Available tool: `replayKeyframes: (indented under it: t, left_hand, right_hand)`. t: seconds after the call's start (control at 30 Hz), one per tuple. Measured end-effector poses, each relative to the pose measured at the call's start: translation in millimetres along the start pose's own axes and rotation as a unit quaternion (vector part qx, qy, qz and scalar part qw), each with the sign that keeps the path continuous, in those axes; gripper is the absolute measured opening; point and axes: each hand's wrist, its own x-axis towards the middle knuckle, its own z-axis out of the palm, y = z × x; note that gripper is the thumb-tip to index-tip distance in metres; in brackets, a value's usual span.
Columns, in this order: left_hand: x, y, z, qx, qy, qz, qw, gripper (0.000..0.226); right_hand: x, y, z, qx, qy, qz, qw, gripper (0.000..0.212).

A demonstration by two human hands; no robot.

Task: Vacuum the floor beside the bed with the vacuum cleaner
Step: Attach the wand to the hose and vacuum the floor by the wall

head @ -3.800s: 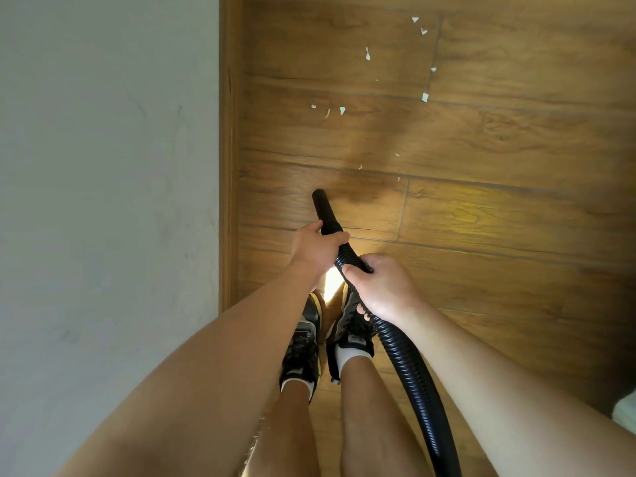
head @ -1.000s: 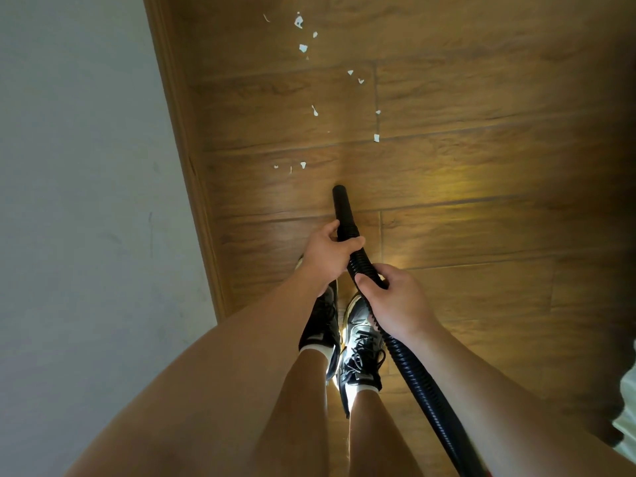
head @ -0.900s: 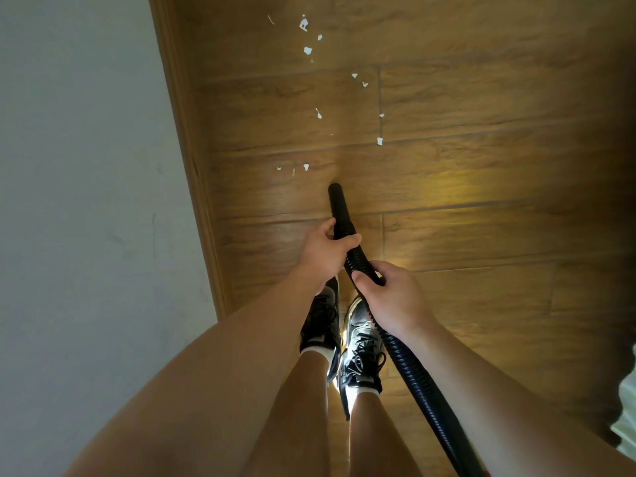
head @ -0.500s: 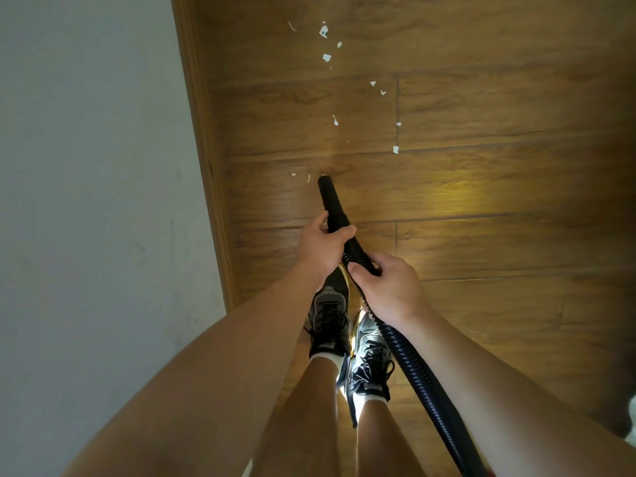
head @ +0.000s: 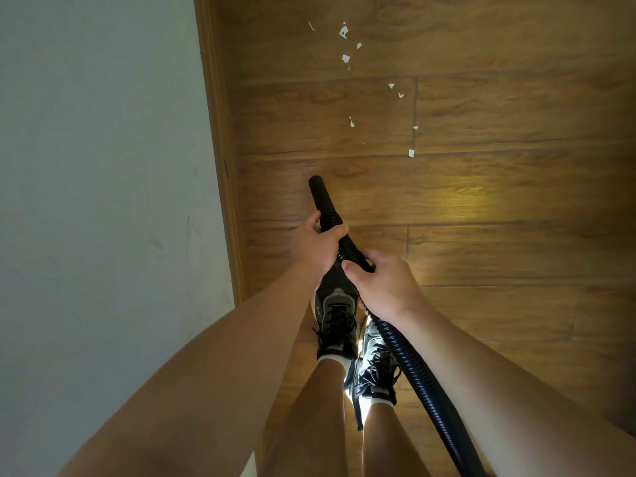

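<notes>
The step in hand looks like the sweep itself over the brown wood-plank floor [head: 499,242], which spreads ahead and to the right of the left hand [head: 315,244] and the right hand [head: 385,284]. A pale grey flat surface with a wooden edge strip [head: 103,166] runs along to the left of the left hand; I cannot tell whether it is the bed's side.

The black ribbed vacuum hose [head: 414,380] comes up from behind the right hand and passes through both grips. It ends in a smooth black nozzle tube [head: 318,196], whose mouth sits low toward the floor just beyond the left hand.

The left hand is the forward one, with fingers and thumb curled tight round the hose where the ribs meet the tube. The right hand sits just behind it, wrapped fully round the ribbed part.

Small white paper scraps [head: 345,58] lie scattered well ahead of the nozzle, with none under it. The next move, I judge, calls for pushing the nozzle forward and slightly rightward toward them, keeping its mouth close to the boards.
</notes>
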Motion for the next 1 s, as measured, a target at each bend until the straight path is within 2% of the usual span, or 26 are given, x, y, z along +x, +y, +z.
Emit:
replayKeyframes:
  t: [0.1,0.23,0.37,0.63,1.0]
  left_hand:
    - [1.6,2.9,-3.6,-0.007,0.008,-0.003,1.0,0.065]
    - [2.0,7.9,-4.1,-0.023,0.003,-0.005,1.0,0.065]
    - [5.6,15.8,-0.5,-0.025,-0.006,0.0,1.0,0.068]
    - [9.2,45.2,20.1,-0.014,-0.052,0.004,0.999,0.073]
    - [11.6,63.1,57.8,0.02,-0.074,0.008,0.997,0.067]
  right_hand:
    - [2.3,-6.4,1.8,-0.005,0.002,-0.005,1.0,0.013]
    - [4.4,-10.5,-1.0,-0.009,-0.001,-0.006,1.0,0.007]
    - [7.8,-15.3,-8.5,-0.009,-0.003,-0.004,1.0,0.01]
    - [15.5,-22.7,-36.3,0.023,0.021,0.015,0.999,0.01]
    - [18.3,-15.8,-66.3,0.093,0.033,0.043,0.994,0.013]
